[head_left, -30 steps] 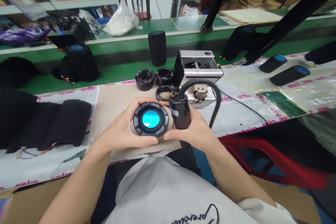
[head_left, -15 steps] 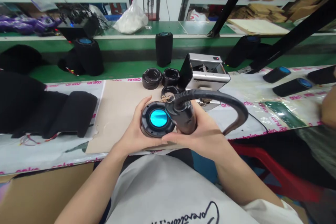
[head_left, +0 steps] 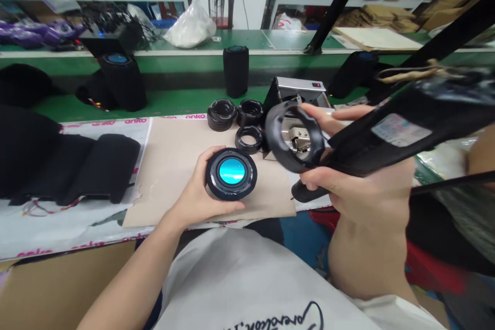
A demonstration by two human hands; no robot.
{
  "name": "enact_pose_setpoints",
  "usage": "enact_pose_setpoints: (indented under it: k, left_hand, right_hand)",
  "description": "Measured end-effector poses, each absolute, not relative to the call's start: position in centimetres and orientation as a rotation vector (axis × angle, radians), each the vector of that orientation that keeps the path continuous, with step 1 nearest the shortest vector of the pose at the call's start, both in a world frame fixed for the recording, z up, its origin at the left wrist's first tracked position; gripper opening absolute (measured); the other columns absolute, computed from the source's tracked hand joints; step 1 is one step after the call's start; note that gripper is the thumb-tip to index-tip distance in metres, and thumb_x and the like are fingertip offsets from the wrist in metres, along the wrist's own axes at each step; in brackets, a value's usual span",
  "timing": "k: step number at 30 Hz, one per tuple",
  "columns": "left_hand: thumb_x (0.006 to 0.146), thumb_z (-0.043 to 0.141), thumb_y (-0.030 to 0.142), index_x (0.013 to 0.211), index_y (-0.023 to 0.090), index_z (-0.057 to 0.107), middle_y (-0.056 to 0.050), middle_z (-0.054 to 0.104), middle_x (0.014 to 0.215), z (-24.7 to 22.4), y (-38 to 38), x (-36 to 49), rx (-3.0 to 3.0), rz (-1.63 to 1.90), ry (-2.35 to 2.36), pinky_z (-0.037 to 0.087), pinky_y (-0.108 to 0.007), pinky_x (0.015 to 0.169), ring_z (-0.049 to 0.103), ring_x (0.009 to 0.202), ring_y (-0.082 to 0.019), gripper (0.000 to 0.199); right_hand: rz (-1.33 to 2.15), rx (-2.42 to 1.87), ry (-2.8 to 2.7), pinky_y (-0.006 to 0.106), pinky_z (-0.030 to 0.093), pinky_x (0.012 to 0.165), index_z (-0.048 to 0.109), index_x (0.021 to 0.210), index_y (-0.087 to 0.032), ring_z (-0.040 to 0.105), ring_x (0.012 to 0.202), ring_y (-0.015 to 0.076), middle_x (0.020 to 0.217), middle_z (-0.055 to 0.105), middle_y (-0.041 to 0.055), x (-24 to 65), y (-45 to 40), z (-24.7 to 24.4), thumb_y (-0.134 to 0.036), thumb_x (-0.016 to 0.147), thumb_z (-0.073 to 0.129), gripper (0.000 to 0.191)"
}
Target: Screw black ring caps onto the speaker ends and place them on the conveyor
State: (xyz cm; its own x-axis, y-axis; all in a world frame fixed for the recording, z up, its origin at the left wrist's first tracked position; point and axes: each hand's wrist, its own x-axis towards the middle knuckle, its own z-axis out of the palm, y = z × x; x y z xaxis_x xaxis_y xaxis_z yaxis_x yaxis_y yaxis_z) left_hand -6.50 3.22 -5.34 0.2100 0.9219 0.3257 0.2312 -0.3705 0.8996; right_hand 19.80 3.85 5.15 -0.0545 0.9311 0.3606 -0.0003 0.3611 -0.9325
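My left hand (head_left: 197,193) is wrapped around a black cylindrical speaker (head_left: 232,195), which stands end-up on the cardboard with a shiny blue disc facing me. My right hand (head_left: 340,180) is raised to the right of it. Between thumb and fingers it pinches a black plastic ring (head_left: 275,136), held apart from the speaker. The same hand also holds a black electric screwdriver (head_left: 359,136), tilted, with a label on its body and its thin tip low at the left. Several similar black rings (head_left: 221,116) sit just beyond the speaker.
A cardboard sheet (head_left: 162,165) covers the bench in front of me. Behind the raised ring stands a silver-and-black box (head_left: 301,84) with a red switch. Black fabric-covered pieces (head_left: 112,165) with wires lie left. Another black speaker (head_left: 235,72) stands on the green surface.
My right hand has moved away from the speaker, up and right, taking a black ring from its top end. The screwdriver has swung over with it. My left hand still grips the speaker.
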Motion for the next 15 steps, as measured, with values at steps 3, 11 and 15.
enact_pose_setpoints:
  k: [3,11,15]
  left_hand:
    - [0.063,0.101,0.058,0.151,0.026,0.042,-0.017,0.057,0.154,-5.4,3.3,-6.6,1.743,1.176,1.078,0.052,-0.054,0.12,0.061,0.143,-0.038,0.111]
    - [0.062,0.102,0.057,0.15,0.026,0.042,-0.017,0.057,0.154,-5.5,3.3,-6.6,1.788,1.204,1.101,0.05,-0.055,0.121,0.058,0.146,-0.038,0.111]
    - [0.06,0.101,0.061,0.15,0.026,0.044,-0.017,0.058,0.153,-5.6,3.4,-6.5,1.782,1.233,1.092,0.052,-0.055,0.119,0.06,0.144,-0.039,0.112]
  right_hand:
    - [1.126,-0.898,-1.505,0.044,0.068,0.096,0.069,0.122,-0.031,0.07,0.131,0.0337,0.136,0.074,0.0017,18.8,4.3,4.5,-0.015,0.063,0.105,0.071]
    - [1.21,-1.022,-1.963,0.047,0.065,0.1,0.067,0.129,-0.032,0.071,0.121,0.0341,0.119,0.074,-0.0013,17.6,6.7,3.5,-0.041,0.07,0.102,0.069]
    - [1.196,-1.075,-2.023,0.044,0.065,0.091,0.068,0.129,-0.032,0.072,0.116,0.0342,0.123,0.074,-0.0007,17.4,7.2,4.2,-0.042,0.068,0.102,0.07]
